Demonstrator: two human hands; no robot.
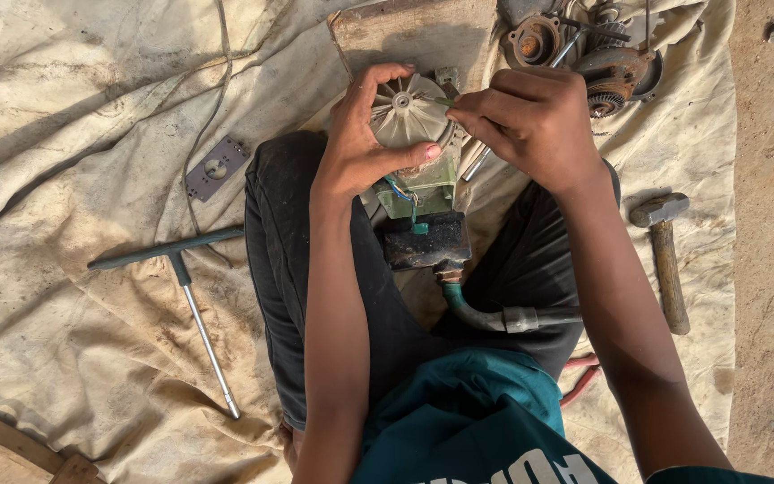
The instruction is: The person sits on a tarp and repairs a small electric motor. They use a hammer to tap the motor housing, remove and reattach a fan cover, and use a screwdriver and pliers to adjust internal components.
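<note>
**Both hands on the fan end of the motor, top centre**

The pale plastic fan [405, 112] sits top centre of frame, on the end of a small green-bodied motor [418, 190] between your knees. Your left hand [360, 143] is wrapped around the fan rim, thumb pressed on its lower edge. Your right hand [530, 116] is clenched, fingertips pinching something thin at the fan's right edge; too small to tell what. Blue wires hang from the motor onto a black block [427, 242] just below. A green hose with metal coupling [494, 315] runs out lower right of that. Far right: hammer [665, 255] on the cloth. Left of centre: T-handle wrench [185, 287], with a small grey plate [217, 168] above it. Top right: pile of rusty motor parts [584, 54]. Stained canvas sheet [73, 108] under everything
</note>
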